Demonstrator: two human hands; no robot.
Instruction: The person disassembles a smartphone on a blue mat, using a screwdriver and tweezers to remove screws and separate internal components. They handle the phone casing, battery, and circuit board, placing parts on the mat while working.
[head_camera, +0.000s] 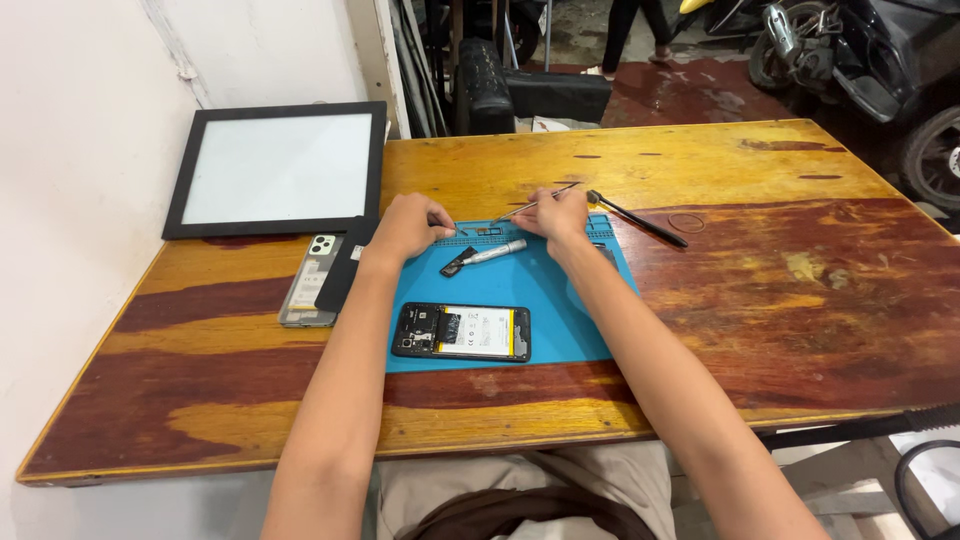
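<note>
My left hand (408, 226) rests at the far edge of a blue work mat (545, 290), fingers curled together over the mat's small tray slots; whether it pinches a part I cannot tell. At the mat's far edge my right hand (557, 213) grips thin metal tweezers (520, 208) that point left and away. A silver pen-like tool (486, 256) with a black tip lies on the mat just below both hands. An opened phone (461, 332), battery and circuit board showing, lies at the mat's near edge.
A black-handled screwdriver (637, 219) lies right of my right hand. A phone back cover (309, 280) and a dark panel (344, 262) lie left of the mat. A black-framed white panel (277, 168) leans at the back left. Motorbikes (860, 60) stand beyond the wooden table (780, 300).
</note>
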